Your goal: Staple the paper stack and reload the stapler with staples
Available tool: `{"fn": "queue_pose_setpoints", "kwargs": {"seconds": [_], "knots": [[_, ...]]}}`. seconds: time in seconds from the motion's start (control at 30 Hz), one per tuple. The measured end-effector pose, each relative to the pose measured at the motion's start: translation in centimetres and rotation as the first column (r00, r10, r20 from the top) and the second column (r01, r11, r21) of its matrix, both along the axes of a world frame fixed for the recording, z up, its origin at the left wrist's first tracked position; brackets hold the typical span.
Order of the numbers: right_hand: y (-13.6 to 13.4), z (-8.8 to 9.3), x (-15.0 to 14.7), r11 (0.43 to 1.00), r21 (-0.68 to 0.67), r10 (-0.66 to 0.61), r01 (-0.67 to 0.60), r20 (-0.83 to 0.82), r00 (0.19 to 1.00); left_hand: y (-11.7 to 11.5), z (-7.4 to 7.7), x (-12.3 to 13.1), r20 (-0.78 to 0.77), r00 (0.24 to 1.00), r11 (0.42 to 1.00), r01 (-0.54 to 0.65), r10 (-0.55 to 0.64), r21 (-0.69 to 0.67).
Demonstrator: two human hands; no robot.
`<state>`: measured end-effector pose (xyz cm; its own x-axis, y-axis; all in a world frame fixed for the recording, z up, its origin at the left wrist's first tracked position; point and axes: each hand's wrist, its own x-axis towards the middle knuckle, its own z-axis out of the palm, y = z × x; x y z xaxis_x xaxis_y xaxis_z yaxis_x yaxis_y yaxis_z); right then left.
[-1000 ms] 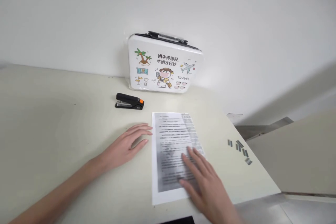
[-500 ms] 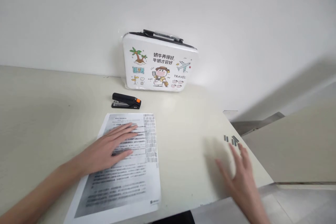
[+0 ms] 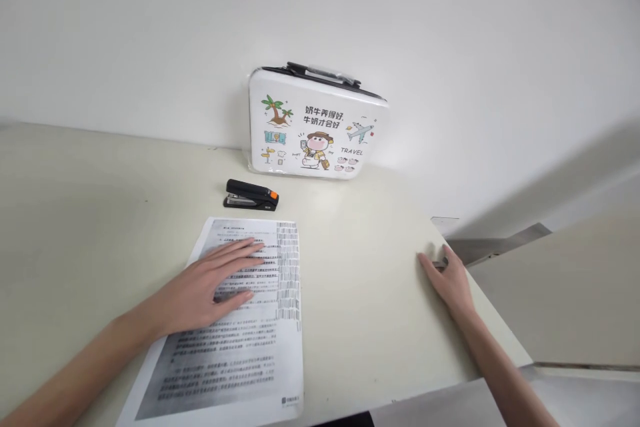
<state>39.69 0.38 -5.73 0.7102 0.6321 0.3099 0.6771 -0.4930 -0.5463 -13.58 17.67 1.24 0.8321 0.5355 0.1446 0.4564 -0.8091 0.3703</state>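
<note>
My left hand (image 3: 205, 287) lies flat with spread fingers on a printed sheet of paper (image 3: 225, 373), which has rows of staple-like marks (image 3: 288, 273) down its right side. Near the table's right edge, my right hand (image 3: 450, 280) rests with its thumb and fingers around the small dark staple strips (image 3: 440, 263); the hand mostly hides them, and whether it grips them is unclear. Above the sheet sits a black stapler (image 3: 251, 196) with an orange piece at its right end.
A white case (image 3: 315, 123) with cartoon prints and a black handle stands against the wall (image 3: 150, 33) at the back of the pale table (image 3: 350, 320). Beyond the right edge is a lower light panel (image 3: 560, 293).
My right hand has moved up and left onto the small strips, and its fingers have come down around them. My left hand stays on the sheet. The view has shifted slightly.
</note>
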Motion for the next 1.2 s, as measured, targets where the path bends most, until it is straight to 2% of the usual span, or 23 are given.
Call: {"fn": "queue_pose_setpoints", "kwargs": {"seconds": [0.1,0.17,0.3,0.4,0.53,0.67,0.77,0.87,1.03,1.13,1.2], "knots": [[4.5,0.0,-1.8,0.996,0.029,0.087,-0.086,-0.036,0.996,-0.1,0.0,-0.1,0.032,0.999,1.000,0.000,0.000,-0.012],[7.8,0.1,-4.1,0.974,0.099,0.208,-0.203,-0.041,0.977,-0.1,0.0,-0.1,0.045,0.999,1.000,0.000,0.001,-0.022],[14.7,0.3,-10.5,0.892,0.184,0.425,-0.413,-0.033,0.905,-0.3,0.3,-0.1,0.035,0.999,1.000,0.004,-0.003,-0.030],[19.2,0.4,-15.5,0.801,0.212,0.577,-0.560,-0.023,0.817,-0.5,0.6,-0.1,0.041,0.999,0.999,0.004,-0.002,-0.043],[23.5,0.7,-20.9,0.683,0.245,0.715,-0.688,-0.035,0.698,-0.8,0.8,-0.1,0.025,1.000,0.999,0.000,0.001,-0.047],[25.8,1.5,-23.9,0.605,0.287,0.788,-0.743,-0.083,0.610,-0.9,1.0,0.0,0.005,1.000,0.999,-0.002,0.003,-0.046],[26.0,2.1,-24.1,0.582,0.331,0.808,-0.743,-0.139,0.572,-1.0,1.2,0.1,-0.020,1.000,0.999,0.001,-0.002,-0.044],[24.3,2.5,-23.0,0.603,0.373,0.794,-0.705,-0.195,0.576,-1.1,1.5,0.1,-0.025,1.000,0.998,0.001,-0.003,-0.057],[17.8,3.0,-20.8,0.662,0.461,0.745,-0.591,-0.319,0.586,-1.1,1.5,-0.2,0.069,0.997,0.997,-0.024,0.029,-0.071],[13.7,3.4,-20.1,0.711,0.432,0.702,-0.556,-0.383,0.600,-0.9,1.3,-0.2,0.133,0.990,0.997,-0.050,0.056,-0.053],[12.0,3.6,-19.9,0.736,0.406,0.676,-0.542,-0.392,0.624,-0.8,1.2,-0.1,0.155,0.986,0.998,-0.054,0.059,-0.040]]}}
